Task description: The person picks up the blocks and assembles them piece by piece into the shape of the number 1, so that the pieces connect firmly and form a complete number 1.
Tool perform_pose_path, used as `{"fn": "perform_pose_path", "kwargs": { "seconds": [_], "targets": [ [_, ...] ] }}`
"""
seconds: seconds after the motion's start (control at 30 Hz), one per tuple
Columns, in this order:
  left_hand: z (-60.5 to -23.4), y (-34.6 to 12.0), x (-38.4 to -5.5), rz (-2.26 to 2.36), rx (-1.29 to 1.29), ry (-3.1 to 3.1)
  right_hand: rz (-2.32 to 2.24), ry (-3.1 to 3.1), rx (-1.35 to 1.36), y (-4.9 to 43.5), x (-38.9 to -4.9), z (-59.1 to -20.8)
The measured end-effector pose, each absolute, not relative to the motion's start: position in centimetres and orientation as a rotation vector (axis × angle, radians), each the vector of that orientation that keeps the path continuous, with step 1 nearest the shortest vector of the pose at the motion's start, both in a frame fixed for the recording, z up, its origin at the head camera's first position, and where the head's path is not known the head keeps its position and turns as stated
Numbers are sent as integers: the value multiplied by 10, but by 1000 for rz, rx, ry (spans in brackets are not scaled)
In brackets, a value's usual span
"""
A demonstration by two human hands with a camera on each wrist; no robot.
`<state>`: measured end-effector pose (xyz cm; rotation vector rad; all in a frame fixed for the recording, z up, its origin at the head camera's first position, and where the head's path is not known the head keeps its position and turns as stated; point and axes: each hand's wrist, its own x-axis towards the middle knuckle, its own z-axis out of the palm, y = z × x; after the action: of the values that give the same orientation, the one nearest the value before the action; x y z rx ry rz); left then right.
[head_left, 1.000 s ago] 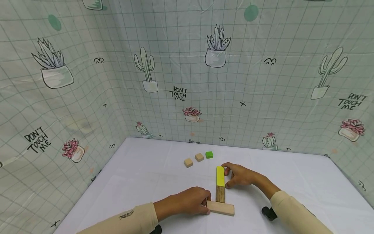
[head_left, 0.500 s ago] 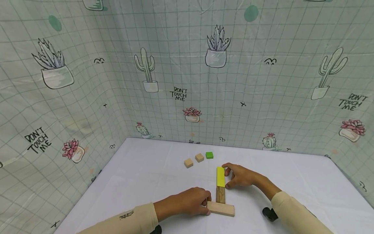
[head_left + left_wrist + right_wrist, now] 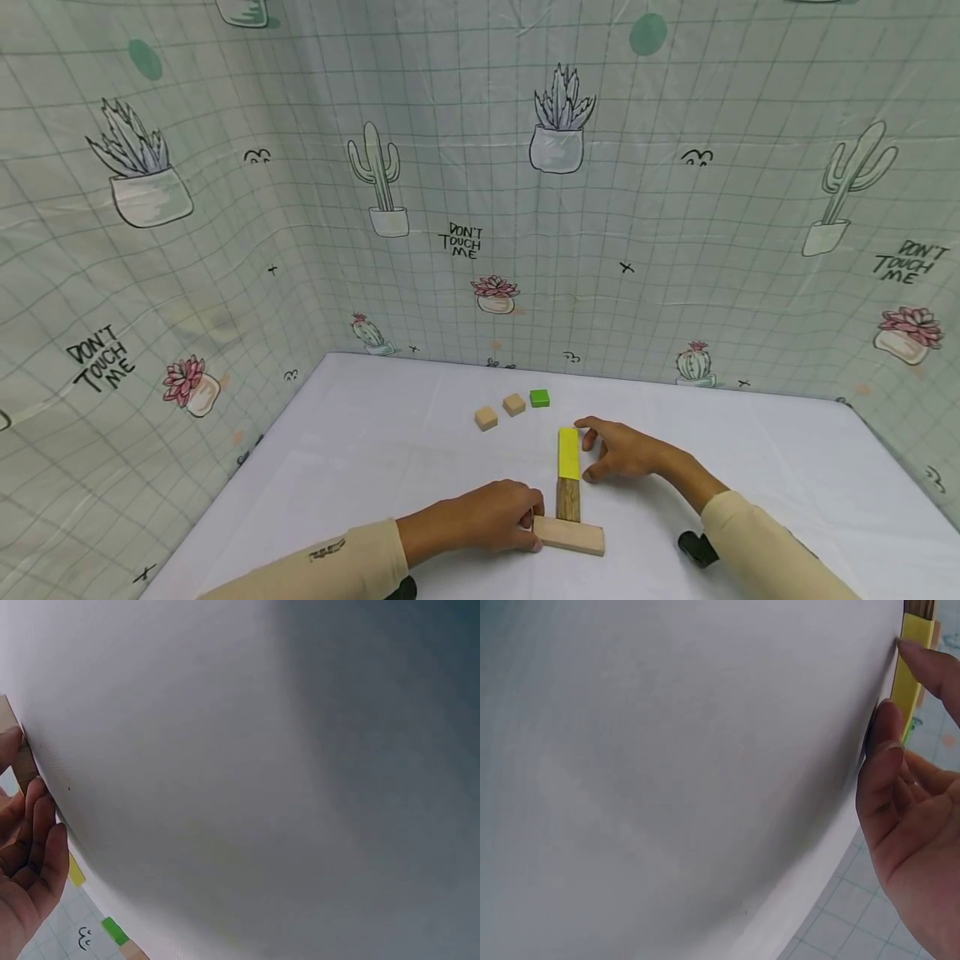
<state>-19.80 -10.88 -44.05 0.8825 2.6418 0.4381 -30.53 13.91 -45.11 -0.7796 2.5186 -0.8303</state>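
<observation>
A light wooden block (image 3: 568, 536) lies crosswise at the front of the table. My left hand (image 3: 491, 517) grips its left end, thumb on the near side and fingers on the far side. Behind that block, a brown wooden block (image 3: 567, 500) and a yellow block (image 3: 568, 454) run end to end, making an upside-down T. My right hand (image 3: 622, 450) is just right of the yellow block, thumb and fingers spread loosely and holding nothing. In the right wrist view its fingers overlap the yellow block (image 3: 906, 686).
Farther back stand two small pale wooden blocks (image 3: 486, 418) and a green block (image 3: 539, 398). A white cloth (image 3: 375, 450) covers the table. A printed curtain (image 3: 465, 183) rises behind and at the left.
My right hand has eased slightly to the right, away from the yellow block. The left hand keeps its grip, and the blocks lie as before.
</observation>
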Motion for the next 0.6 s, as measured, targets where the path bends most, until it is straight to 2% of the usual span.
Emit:
{"fn": "perform_pose_path", "kwargs": {
  "seconds": [0.6],
  "targets": [
    [-440, -111, -198, 417, 942, 2644, -738, 2671, -832, 141, -318, -451]
  ]
}}
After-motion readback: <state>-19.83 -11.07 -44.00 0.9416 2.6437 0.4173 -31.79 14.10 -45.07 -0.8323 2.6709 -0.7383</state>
